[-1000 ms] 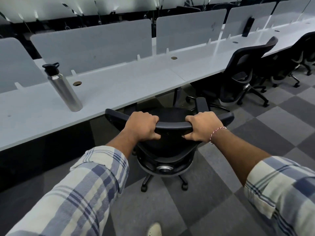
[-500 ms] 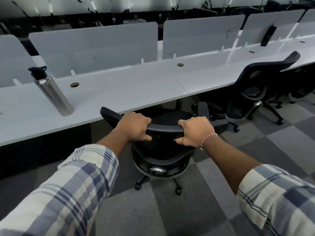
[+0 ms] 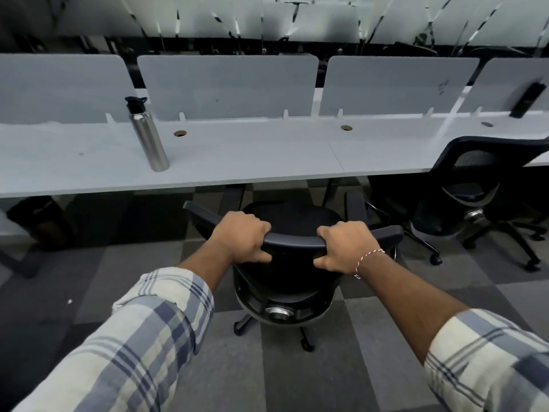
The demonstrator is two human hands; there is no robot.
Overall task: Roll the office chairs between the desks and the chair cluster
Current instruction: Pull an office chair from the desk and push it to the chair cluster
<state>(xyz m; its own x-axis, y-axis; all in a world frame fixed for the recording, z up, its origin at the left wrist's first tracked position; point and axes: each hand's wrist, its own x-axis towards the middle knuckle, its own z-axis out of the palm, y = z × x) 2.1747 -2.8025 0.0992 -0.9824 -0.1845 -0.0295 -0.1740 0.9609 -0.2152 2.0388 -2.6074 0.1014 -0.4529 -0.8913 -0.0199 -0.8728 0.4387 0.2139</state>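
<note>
Since last frame I'm swinging chair [image 3: 292,242] square-on to desk [image 3: 267,156]. Gripping backrest top rail with left hand [image 3: 242,237] and right hand [image 3: 346,246]. Seat sitting just short of desk edge; final push pending, I'm guessing; neighbour chair [image 3: 475,185] already parked.

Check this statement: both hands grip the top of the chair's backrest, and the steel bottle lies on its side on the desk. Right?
Wrong in one respect: the head view shows the steel bottle standing upright on the desk, not on its side. The left hand and right hand do grip the top of the chair's backrest.
</note>
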